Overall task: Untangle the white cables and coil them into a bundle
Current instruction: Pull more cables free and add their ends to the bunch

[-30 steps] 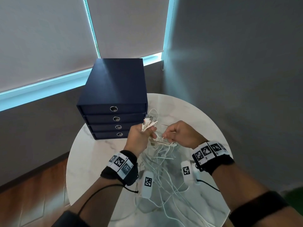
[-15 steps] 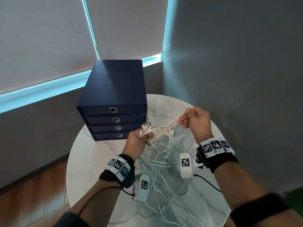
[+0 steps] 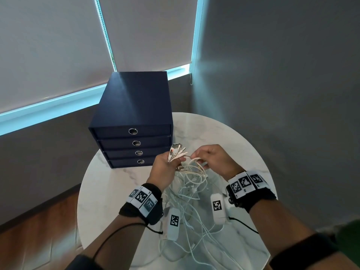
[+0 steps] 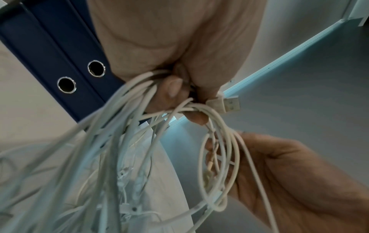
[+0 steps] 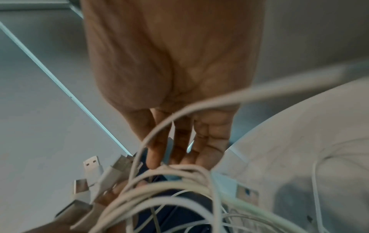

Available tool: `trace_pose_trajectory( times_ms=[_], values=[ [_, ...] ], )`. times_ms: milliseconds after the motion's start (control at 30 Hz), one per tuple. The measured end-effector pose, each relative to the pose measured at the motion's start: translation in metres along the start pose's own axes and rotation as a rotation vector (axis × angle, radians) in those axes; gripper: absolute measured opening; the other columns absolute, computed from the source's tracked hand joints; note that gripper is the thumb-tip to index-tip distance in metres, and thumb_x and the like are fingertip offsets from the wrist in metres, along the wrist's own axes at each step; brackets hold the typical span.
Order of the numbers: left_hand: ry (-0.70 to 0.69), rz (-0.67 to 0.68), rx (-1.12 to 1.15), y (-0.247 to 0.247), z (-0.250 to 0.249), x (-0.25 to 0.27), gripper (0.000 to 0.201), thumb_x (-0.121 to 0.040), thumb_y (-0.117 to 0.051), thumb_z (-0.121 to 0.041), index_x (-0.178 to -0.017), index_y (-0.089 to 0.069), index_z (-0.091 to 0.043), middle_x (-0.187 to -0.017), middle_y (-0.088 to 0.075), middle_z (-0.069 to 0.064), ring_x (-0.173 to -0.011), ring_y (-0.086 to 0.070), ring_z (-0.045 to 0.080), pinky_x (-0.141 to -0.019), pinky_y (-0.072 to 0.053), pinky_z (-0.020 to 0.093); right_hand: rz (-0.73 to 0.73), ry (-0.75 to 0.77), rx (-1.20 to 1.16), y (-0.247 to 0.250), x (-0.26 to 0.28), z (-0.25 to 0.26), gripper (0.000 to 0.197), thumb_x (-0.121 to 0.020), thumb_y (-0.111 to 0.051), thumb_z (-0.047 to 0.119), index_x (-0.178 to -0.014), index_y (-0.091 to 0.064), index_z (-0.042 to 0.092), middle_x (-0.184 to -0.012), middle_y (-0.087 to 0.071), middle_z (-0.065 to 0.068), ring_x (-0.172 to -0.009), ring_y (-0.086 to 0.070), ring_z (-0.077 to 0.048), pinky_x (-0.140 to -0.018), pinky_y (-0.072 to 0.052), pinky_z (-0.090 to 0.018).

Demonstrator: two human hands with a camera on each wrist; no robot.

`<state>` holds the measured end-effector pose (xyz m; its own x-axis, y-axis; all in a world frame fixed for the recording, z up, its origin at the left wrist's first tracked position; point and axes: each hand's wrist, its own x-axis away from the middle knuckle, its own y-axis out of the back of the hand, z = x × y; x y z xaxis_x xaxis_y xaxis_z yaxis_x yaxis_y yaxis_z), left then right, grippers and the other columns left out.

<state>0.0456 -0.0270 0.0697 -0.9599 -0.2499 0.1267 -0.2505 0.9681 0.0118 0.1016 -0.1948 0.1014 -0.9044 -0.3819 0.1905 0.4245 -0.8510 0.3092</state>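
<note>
My right hand (image 3: 213, 161) covers its own fingertips in head view. White cables (image 5: 169, 197) blur near the right wrist lens. Table (image 3: 253, 256) edge cut off below.

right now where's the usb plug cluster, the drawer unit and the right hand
usb plug cluster (image 3: 176, 152), head view, on the bunched connector ends above the left fist
drawer unit (image 3: 134, 98), head view, on its dark blue top
right hand (image 3: 213, 159), head view, on the back of the hand
</note>
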Motion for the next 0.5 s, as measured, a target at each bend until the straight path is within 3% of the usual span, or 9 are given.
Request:
trace_pose_trajectory(
  times_ms=[133, 300, 367, 433, 500],
  values=[
    [0.001, -0.002, 0.01, 0.001, 0.009, 0.0, 0.012, -0.088, -0.068, 0.001, -0.081, -0.07, -0.008, -0.069, -0.067, 0.001, -0.058, -0.057, 0.007, -0.058, -0.046, 0.02, 0.078, -0.054, 0.087, 0.0, 0.001, -0.003, 0.012, -0.088, -0.062, 0.0, -0.084, -0.072, 0.005, -0.074, -0.069, -0.013, -0.06, -0.062, -0.014, -0.052, -0.049, -0.021],
    [-0.012, -0.003, -0.008, 0.0, 0.012, 0.002, 0.016, -0.091, -0.065, 0.0, -0.078, -0.068, -0.009, -0.062, -0.066, -0.008, -0.052, -0.057, -0.001, -0.055, -0.044, 0.014, 0.213, -0.145, 0.093, -0.001, 0.001, -0.008, 0.023, -0.08, -0.061, -0.014, -0.088, -0.063, 0.007, -0.082, -0.067, -0.019, -0.065, -0.061, -0.024, -0.051, -0.047, -0.024],
    [-0.003, -0.01, -0.006, 0.003, 0.014, 0.001, 0.014, -0.091, -0.067, -0.002, -0.078, -0.068, -0.008, -0.062, -0.066, -0.006, -0.053, -0.057, 0.002, -0.055, -0.045, 0.016, 0.267, -0.174, 0.063, 0.003, 0.003, -0.01, 0.025, -0.079, -0.063, -0.015, -0.09, -0.06, 0.007, -0.08, -0.067, -0.018, -0.063, -0.059, -0.024, -0.052, -0.045, -0.026],
    [0.007, -0.036, 0.003, 0.007, 0.02, -0.001, 0.007, -0.091, -0.069, -0.006, -0.085, -0.071, -0.008, -0.07, -0.07, -0.002, -0.061, -0.061, 0.008, -0.059, -0.049, 0.018, 0.261, -0.189, -0.011, 0.006, 0.004, -0.011, 0.025, -0.08, -0.064, -0.015, -0.092, -0.058, 0.007, -0.076, -0.067, -0.015, -0.061, -0.056, -0.025, -0.051, -0.043, -0.026],
    [-0.022, -0.083, -0.007, 0.011, 0.025, -0.002, 0.005, -0.091, -0.07, -0.014, -0.093, -0.074, -0.011, -0.082, -0.075, -0.001, -0.074, -0.068, 0.01, -0.069, -0.052, 0.018, 0.162, -0.182, -0.075, 0.008, 0.004, -0.013, 0.024, -0.081, -0.063, -0.016, -0.09, -0.058, 0.005, -0.066, -0.064, -0.009, -0.055, -0.053, -0.022, -0.049, -0.043, -0.025]
  ],
)
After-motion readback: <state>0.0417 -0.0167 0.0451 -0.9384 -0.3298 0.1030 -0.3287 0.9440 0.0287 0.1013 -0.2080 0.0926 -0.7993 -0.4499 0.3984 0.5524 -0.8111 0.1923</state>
